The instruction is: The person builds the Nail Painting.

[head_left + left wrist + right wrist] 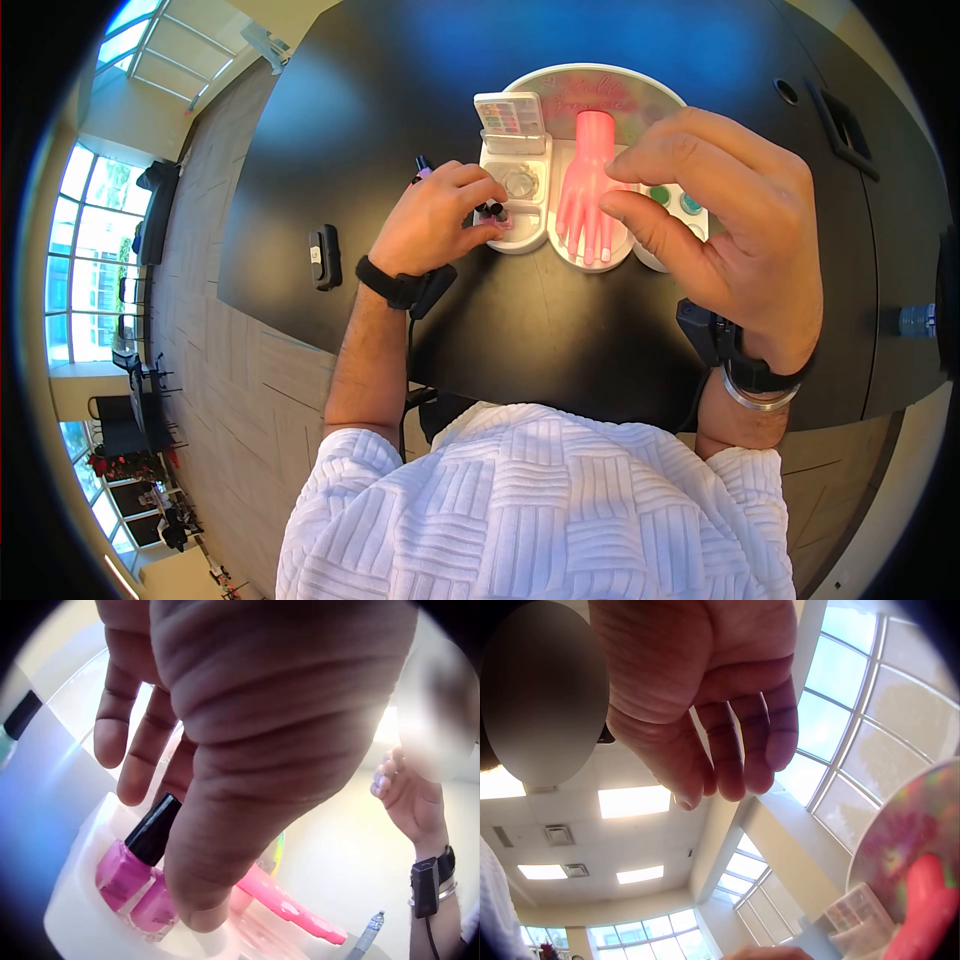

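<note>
At the left compartment of a white stand (528,238), my left hand (436,215) reaches around black bottle caps (491,211), thumb and forefinger apart. Two pink polish bottles (122,875) stand side by side there in the left wrist view; my left hand (247,742) covers one cap, and contact is unclear. A pink model hand (592,190) lies fingers down in the stand's middle. My right hand (735,225) is raised above the stand's right side, thumb and forefinger bent toward each other with a gap and nothing between them.
A hinged case (512,118) stands upright at the stand's back left. Green pots (660,195) sit at its right. Beyond my left hand is a dark-capped bottle (423,166). A black device (324,257) lies left on the table; a water bottle (916,321) is far right.
</note>
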`<state>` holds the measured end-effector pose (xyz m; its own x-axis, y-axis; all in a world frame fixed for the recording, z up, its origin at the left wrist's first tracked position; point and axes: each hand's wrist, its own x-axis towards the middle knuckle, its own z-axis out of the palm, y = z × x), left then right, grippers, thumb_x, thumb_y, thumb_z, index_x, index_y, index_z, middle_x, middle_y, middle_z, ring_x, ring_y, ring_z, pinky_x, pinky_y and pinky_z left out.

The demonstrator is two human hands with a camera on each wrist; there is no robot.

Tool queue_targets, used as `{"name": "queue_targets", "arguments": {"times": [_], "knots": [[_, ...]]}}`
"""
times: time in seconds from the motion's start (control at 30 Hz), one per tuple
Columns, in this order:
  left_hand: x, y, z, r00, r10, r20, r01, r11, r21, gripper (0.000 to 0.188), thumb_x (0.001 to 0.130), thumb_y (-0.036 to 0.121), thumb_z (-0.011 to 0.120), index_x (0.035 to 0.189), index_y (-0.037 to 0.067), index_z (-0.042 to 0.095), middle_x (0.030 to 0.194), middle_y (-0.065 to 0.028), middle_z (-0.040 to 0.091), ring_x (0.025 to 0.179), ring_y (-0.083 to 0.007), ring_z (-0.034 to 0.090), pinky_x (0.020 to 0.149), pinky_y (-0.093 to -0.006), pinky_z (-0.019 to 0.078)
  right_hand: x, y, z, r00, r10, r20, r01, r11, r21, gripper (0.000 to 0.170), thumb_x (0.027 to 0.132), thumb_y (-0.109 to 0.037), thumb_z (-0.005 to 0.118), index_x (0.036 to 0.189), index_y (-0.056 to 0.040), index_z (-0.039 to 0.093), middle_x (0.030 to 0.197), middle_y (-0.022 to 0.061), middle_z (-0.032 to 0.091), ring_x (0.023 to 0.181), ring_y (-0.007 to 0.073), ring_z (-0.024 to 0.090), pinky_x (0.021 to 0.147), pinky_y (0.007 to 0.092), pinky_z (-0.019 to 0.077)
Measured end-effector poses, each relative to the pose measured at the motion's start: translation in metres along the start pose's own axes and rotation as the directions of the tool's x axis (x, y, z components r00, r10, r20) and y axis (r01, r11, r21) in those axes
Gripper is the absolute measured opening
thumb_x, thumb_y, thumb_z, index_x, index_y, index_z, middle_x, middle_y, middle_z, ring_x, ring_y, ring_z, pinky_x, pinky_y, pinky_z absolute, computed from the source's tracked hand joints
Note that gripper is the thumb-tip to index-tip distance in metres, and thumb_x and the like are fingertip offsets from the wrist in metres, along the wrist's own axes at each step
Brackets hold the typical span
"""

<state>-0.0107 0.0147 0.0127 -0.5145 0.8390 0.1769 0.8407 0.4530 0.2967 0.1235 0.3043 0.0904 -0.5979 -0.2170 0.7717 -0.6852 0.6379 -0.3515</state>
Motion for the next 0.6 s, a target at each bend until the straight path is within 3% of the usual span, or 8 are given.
{"name": "queue_targets", "arguments": {"times": [0.33,0.6], "knots": [[0.0019,-0.0039,0.0090,0.999,0.036,0.025,-0.035,0.999,-0.032,0.025,0.081,0.013,0.091,0.103,0.010,0.077,0.100,-0.0062,0.075,0.093,-0.0302,0.069,0.079,-0.0428,0.0569,-0.0004,-0.0008,0.0021,1.000,0.002,0.008,-0.002,1.000,-0.006,0.021,0.081,-0.007,0.091,0.096,-0.0015,0.077,0.086,0.0110,0.073,0.075,0.0263,0.072,0.067,0.0335,0.0569],[-0.0019,-0.0056,0.0058,0.999,0.029,-0.013,-0.029,0.999,-0.035,0.030,0.082,0.015,0.093,0.107,0.009,0.077,0.104,-0.0076,0.075,0.095,-0.0314,0.070,0.081,-0.0425,0.0573,-0.0009,-0.0012,0.0042,1.000,0.019,0.007,-0.019,1.000,-0.001,0.021,0.081,-0.008,0.091,0.095,-0.0018,0.077,0.086,0.0107,0.074,0.074,0.0265,0.072,0.066,0.0338,0.0565]]}}
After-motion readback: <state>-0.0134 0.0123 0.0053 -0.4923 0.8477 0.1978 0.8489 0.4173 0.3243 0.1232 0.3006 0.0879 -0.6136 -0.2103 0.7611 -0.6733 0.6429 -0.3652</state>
